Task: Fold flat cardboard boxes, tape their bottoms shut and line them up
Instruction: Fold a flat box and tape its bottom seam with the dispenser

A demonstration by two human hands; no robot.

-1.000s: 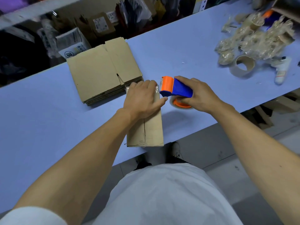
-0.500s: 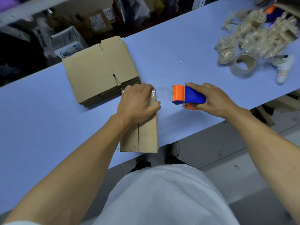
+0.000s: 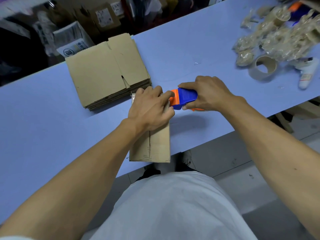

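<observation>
A folded cardboard box (image 3: pixel 156 146) stands on the blue table (image 3: pixel 43 118) near its front edge, its flap seam facing up. My left hand (image 3: pixel 149 108) lies on the far end of the box, fingers curled over its far edge. My right hand (image 3: pixel 209 94) grips a blue and orange tape dispenser (image 3: pixel 183 98), whose orange end touches my left fingers at the box's right top edge. A stack of flat cardboard boxes (image 3: pixel 107 71) lies just behind the box.
At the table's right end sit a heap of crumpled used tape (image 3: pixel 280 35), an empty tape core (image 3: pixel 264 67) and a white bottle (image 3: pixel 307 73). Behind the table are dark shelves with cartons (image 3: pixel 72 44). The floor shows beyond the front edge.
My right hand has brought the tape dispenser back left, from a gap beside the box to against my left fingers. My left hand has stayed on the box.
</observation>
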